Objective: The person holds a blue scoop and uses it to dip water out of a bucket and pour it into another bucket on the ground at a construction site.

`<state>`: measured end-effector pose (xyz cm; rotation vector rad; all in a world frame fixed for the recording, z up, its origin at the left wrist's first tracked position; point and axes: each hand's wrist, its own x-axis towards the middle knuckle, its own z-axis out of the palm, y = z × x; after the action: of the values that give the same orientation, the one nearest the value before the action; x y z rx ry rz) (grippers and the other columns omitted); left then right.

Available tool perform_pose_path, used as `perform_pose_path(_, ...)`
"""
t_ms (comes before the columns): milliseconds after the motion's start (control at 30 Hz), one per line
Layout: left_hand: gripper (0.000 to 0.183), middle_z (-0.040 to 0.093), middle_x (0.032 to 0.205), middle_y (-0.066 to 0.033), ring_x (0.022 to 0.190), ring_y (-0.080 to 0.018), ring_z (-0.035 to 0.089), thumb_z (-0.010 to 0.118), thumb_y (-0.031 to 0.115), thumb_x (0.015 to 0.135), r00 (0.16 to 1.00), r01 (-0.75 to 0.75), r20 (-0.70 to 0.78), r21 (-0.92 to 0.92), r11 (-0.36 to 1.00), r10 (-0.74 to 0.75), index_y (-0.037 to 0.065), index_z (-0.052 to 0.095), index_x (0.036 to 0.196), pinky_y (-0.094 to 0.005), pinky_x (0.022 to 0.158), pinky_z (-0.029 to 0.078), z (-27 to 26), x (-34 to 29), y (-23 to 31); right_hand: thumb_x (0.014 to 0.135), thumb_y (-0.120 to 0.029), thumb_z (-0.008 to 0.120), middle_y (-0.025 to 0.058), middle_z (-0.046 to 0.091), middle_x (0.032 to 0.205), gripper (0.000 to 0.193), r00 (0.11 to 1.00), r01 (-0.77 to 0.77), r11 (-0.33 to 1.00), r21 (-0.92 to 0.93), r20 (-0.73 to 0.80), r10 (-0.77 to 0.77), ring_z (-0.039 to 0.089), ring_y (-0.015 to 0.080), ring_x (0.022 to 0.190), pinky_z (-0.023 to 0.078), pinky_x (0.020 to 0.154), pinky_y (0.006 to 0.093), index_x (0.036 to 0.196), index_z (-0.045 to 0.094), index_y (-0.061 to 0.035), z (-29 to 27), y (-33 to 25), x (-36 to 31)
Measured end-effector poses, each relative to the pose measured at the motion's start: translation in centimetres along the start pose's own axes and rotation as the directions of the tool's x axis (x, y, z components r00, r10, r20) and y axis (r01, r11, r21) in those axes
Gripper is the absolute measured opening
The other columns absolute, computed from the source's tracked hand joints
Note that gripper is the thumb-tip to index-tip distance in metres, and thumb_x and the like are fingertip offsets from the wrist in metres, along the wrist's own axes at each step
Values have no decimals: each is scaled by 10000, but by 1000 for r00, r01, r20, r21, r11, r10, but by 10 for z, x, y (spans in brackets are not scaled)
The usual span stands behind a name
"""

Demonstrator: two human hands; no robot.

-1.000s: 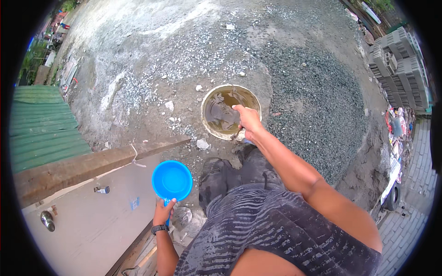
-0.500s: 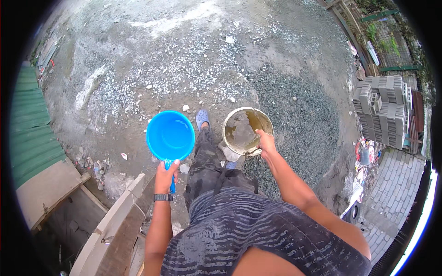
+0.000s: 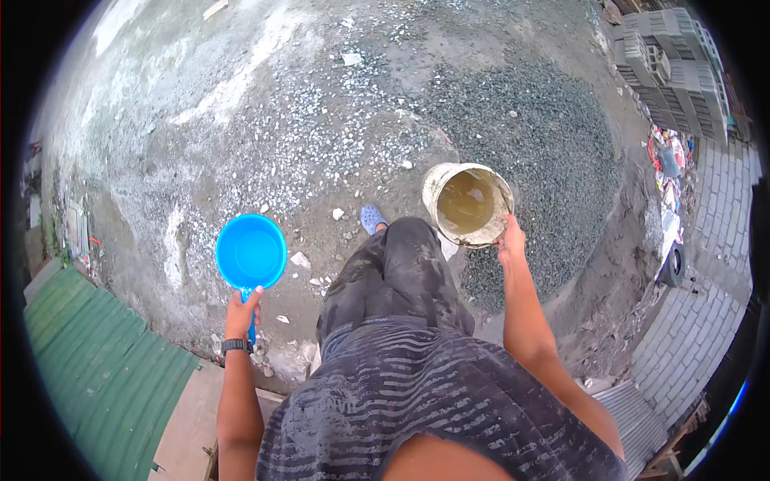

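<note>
My left hand is closed round the handle of a blue plastic dipper. The dipper hangs out to the left over the ground, and its inside looks bare. With my right hand I grip the rim of a dirty whitish bucket. The bucket is tilted, its mouth toward me, and murky brown water lies inside. My right fingers are partly hidden behind and inside the rim. One foot in a blue-grey clog shows between the two vessels.
Dark gravel spreads to the right, with paler stones scattered ahead. Grey hollow blocks are stacked at the far right above a paved strip. A tire and litter lie beside it. Green corrugated sheeting is at the lower left.
My body has turned and stepped forward. The bucket has swung right and tipped, showing its outer side; the dipper has moved farther left. Both hands keep their grip.
</note>
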<state>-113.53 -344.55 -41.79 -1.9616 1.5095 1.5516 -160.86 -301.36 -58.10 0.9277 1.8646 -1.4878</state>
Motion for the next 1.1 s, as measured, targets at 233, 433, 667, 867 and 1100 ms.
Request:
perform_pose_path(233, 380, 509, 601, -6, 439, -98, 476, 697, 395, 897, 958, -236, -87, 293, 926, 272, 46, 559, 958, -247, 387, 377, -26, 84, 233, 880, -333, 641, -9, 520, 679, 240, 957, -129, 925, 357, -201, 211, 464, 140, 512, 435, 525, 361, 927, 641, -97, 22, 51, 46)
perform_pose_path(433, 437, 486, 551, -1, 408, -111, 472, 724, 427, 871, 940, -257, -141, 309, 916, 312, 35, 566, 983, -258, 383, 389, -5, 148, 330, 873, -326, 638, 27, 657, 861, 301, 934, -193, 888, 418, -198, 296, 593, 172, 621, 444, 530, 361, 1057, 657, -89, 67, 56, 115)
perform_pose_path(667, 462, 528, 590, -16, 440, -102, 491, 734, 440, 861, 964, -263, 210, 698, 666, 161, 16, 573, 950, -265, 402, 401, 74, 167, 468, 892, -359, 638, 48, 643, 898, 329, 918, -154, 837, 525, -237, 317, 576, 165, 651, 425, 509, 337, 1057, 639, -74, 94, 24, 159)
perform_pose_path(867, 437, 524, 586, -8, 444, -95, 484, 720, 411, 881, 924, -370, 358, 733, 571, 139, 16, 579, 1003, -251, 414, 400, 155, 198, 541, 896, -387, 636, 75, 581, 823, 430, 885, -125, 853, 507, -332, 327, 518, 194, 609, 448, 545, 350, 1067, 627, 7, 103, 47, 185)
perform_pose_path(1100, 442, 546, 638, -4, 510, -81, 515, 725, 393, 880, 837, -479, 546, 753, 451, -23, 11, 583, 1051, -241, 435, 421, 214, 278, 580, 905, -405, 610, 211, 675, 995, 487, 680, -376, 913, -160, -716, 155, 659, 326, 855, 524, 752, 433, 1010, 686, 64, 10, 148, 182)
